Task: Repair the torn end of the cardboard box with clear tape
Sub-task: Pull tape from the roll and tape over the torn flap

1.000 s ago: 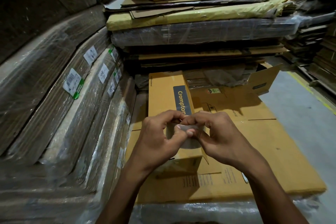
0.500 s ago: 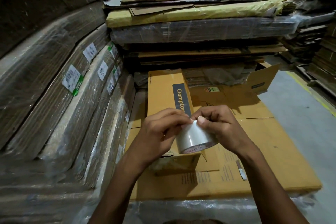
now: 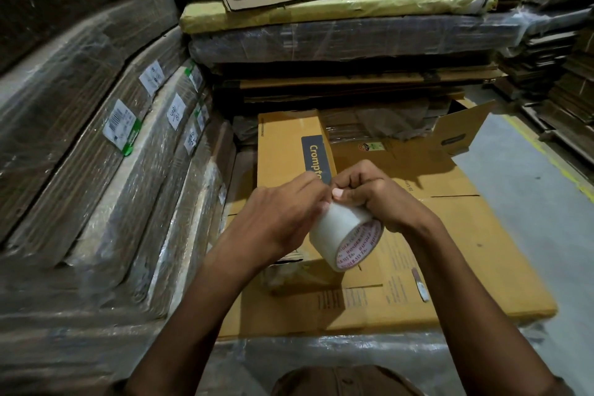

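Note:
A long narrow cardboard box (image 3: pixel 283 145) with a dark printed label lies on a flat stack of yellow cardboard. Its near end (image 3: pixel 299 273) is torn and partly covered with clear film. Above that end I hold a roll of clear tape (image 3: pixel 340 235) with red print on its core. My right hand (image 3: pixel 376 199) grips the roll, thumb pressed on its top. My left hand (image 3: pixel 279 215) pinches at the roll's surface beside the right thumb. Whether a tape end is lifted is hidden by the fingers.
Wrapped bundles of flat cardboard (image 3: pixel 106 170) rise on the left with white labels. More stacked cardboard sheets (image 3: pixel 347 42) stand behind. A small cutter-like tool (image 3: pixel 419 286) lies on the flat yellow box (image 3: pixel 466 267). Grey floor (image 3: pixel 540 219) runs along the right.
The roll has come out from between my hands and tilted, showing its printed core. Both hands rose a little, and the left fingers moved onto the roll's top surface.

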### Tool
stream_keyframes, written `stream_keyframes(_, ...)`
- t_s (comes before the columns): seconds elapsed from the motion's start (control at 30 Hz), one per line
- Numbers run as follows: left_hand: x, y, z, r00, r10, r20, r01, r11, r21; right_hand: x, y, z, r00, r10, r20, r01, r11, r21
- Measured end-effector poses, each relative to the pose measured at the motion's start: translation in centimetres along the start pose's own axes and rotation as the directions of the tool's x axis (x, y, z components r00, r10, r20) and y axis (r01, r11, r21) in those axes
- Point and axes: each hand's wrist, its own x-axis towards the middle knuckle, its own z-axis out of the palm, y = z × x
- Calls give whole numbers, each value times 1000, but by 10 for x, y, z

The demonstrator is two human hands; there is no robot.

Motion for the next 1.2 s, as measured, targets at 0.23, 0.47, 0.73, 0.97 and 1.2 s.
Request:
stream_keyframes(0.23, 3, 0, 9, 949, -285, -134, 241, 932, -272, 22, 1, -6, 998, 17, 55, -32, 955, 296)
stream_keyframes(0.47, 6, -7, 10, 707, -664, -244, 478, 703, -527, 6, 17, 22, 927, -322, -193, 341, 937, 72)
stream_keyframes(0.73, 9, -28, 7, 654, -755, 45, 496, 383, -779, -6, 33, 34, 861, -488, -146, 360, 785, -503)
stream_keyframes(0.97, -6, -55, 0, 796, -496, 347, 513, 249, -822, -16, 44, 25, 814, -571, -110, 356, 639, -682)
stream_keyframes(1.2, 2, -47, 31, 761, -647, 45, 477, 512, -714, -15, 49, 41, 774, -621, -127, 260, 493, -830)
